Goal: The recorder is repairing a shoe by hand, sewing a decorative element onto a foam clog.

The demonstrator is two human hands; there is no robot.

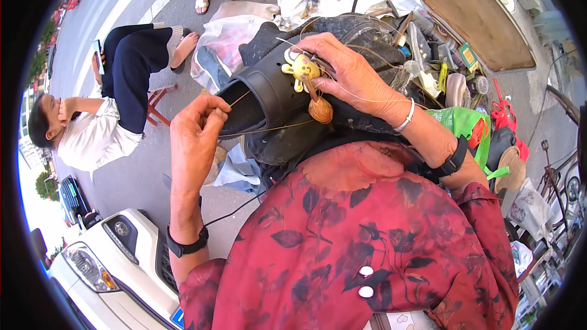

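Note:
A black clog [278, 88] lies across my lap side, its opening turned to the left and a yellow animal-shaped charm [304, 68] on top. At the opening, my left hand [199, 122] is closed, pinching a thin brown thread [240, 99] between thumb and forefinger. My right hand [354, 73] is closed at the clog's other end, thumb and fingers gripping around its upper beside the charm. Just below the right thumb is a brown wooden-looking knob [321, 110] on a short stem. A thread runs from the left hand toward it, and pale strands cross the right hand.
A person [125, 95] sits at left with a phone; another's feet [202, 3] show at the top. Tools, bottles and scraps [440, 55] crowd the right, near a brown-topped board [477, 18] and green bag [455, 121]. A white car [116, 269] stands lower left.

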